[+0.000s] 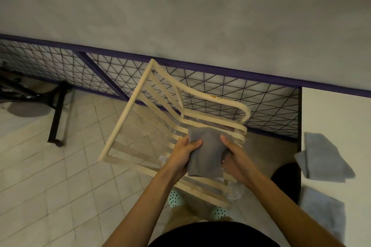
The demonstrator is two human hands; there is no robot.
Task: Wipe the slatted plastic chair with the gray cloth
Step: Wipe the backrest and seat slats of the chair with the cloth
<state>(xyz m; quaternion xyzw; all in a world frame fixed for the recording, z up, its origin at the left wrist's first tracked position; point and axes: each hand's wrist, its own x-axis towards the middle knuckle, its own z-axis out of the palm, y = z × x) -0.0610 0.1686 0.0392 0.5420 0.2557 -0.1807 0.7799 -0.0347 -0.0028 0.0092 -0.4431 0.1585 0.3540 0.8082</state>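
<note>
Holding cloth between both hands: left hand and right hand each pinch one side edge. Chair on floor, slats directly under the cloth, running left to right; both hands equally near.

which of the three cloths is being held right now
The dark gray cloth over the chair, gripped by the left hand and right hand. The upper pale cloth and lower pale cloth lie unheld at the right.
</note>
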